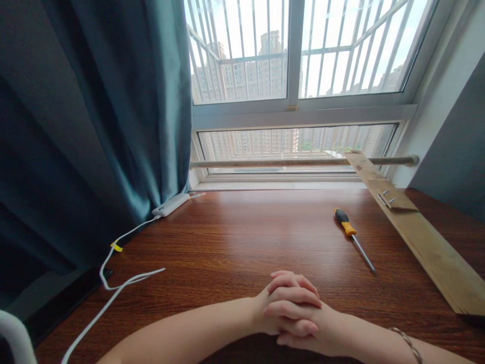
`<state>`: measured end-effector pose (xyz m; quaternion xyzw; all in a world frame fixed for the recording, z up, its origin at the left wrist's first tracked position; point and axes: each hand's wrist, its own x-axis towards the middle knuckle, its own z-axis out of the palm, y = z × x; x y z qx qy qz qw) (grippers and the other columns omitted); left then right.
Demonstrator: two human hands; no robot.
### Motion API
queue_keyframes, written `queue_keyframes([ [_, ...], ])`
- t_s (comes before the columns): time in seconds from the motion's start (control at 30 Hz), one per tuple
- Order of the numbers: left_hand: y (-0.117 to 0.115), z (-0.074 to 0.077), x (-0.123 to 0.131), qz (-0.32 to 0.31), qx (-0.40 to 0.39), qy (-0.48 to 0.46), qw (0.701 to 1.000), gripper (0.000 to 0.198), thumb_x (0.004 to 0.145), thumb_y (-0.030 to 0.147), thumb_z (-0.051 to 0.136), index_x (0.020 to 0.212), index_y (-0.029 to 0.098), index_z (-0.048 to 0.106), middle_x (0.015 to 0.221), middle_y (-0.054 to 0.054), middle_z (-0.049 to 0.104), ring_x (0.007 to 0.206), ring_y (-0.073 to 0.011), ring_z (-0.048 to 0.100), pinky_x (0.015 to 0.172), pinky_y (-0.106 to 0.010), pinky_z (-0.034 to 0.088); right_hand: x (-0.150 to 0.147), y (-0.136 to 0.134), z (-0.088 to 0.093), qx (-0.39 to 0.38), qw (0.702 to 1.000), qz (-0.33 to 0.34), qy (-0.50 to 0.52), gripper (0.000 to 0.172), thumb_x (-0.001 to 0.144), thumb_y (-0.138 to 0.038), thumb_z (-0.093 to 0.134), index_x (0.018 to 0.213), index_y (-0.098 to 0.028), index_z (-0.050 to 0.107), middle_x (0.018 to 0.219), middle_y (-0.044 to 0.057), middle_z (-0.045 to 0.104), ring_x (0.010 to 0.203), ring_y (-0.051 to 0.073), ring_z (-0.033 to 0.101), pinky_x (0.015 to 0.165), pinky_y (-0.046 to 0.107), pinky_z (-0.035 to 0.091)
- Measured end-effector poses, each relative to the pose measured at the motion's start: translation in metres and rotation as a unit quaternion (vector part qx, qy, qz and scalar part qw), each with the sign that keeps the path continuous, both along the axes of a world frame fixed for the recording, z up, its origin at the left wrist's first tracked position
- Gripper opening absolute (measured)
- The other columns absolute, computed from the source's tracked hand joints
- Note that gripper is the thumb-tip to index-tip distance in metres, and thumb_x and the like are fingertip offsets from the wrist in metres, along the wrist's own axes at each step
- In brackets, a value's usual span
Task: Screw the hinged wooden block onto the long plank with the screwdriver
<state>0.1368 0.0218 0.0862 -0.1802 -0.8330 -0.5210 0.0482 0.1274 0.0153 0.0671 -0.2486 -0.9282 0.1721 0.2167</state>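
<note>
My left hand (267, 311) and my right hand (322, 326) are clasped at the near edge of the table (227, 242), fingers interlaced and closed around each other. No object shows between them. A bracelet circles my right wrist. Beyond the right hand lies a screwdriver (349, 230) with a black and yellow handle, its metal tip pointing towards me. Farther right, a long wooden board (432, 245) lies slantwise. On it sits a small wooden piece (402, 198), with metal fasteners (382, 198) that look like screws or nails beside and on it.
A white power strip (172, 205) rests at the table's back left, beside a dark blue curtain (162, 101). Its white cable (104, 268) loops along the left side. A horizontal rail (265, 163) crosses before the barred window, and the board's far end reaches it.
</note>
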Motion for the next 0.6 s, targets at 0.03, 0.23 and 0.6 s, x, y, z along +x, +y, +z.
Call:
queue_keyframes([
  [0.03,-0.001,0.0,0.0,-0.002,0.001,0.0,1.0,0.055,0.073,0.023,0.063,0.123,0.032,0.043,0.122,-0.004,0.051,0.134,-0.0334,0.029,0.087,-0.043,0.055,0.0,0.0,0.0,0.001,1.0,0.001,-0.004,0.047,0.079,-0.042,0.063,0.125,-0.034,0.053,0.129,0.004,0.039,0.125,0.025,0.036,0.108,0.039,0.033],
  [0.23,-0.009,0.0,-0.016,-0.081,-0.014,-0.041,0.996,0.046,0.067,0.023,0.067,0.11,0.032,0.052,0.106,-0.002,0.055,0.116,-0.0286,0.051,0.076,-0.037,0.058,0.0,-0.001,0.005,-0.01,1.0,-0.007,-0.018,0.048,0.08,-0.041,0.063,0.126,-0.034,0.053,0.131,0.003,0.04,0.125,0.023,0.034,0.107,0.037,0.034],
  [0.6,-0.023,-0.005,-0.033,-0.133,-0.029,-0.073,0.988,0.037,0.066,0.027,0.067,0.101,0.029,0.056,0.095,-0.001,0.055,0.1,-0.023,0.059,0.064,-0.028,0.057,0.0,-0.002,0.008,-0.029,0.999,-0.003,-0.045,0.048,0.08,-0.036,0.064,0.126,-0.03,0.053,0.132,0.005,0.038,0.129,0.022,0.03,0.109,0.039,0.031],
])
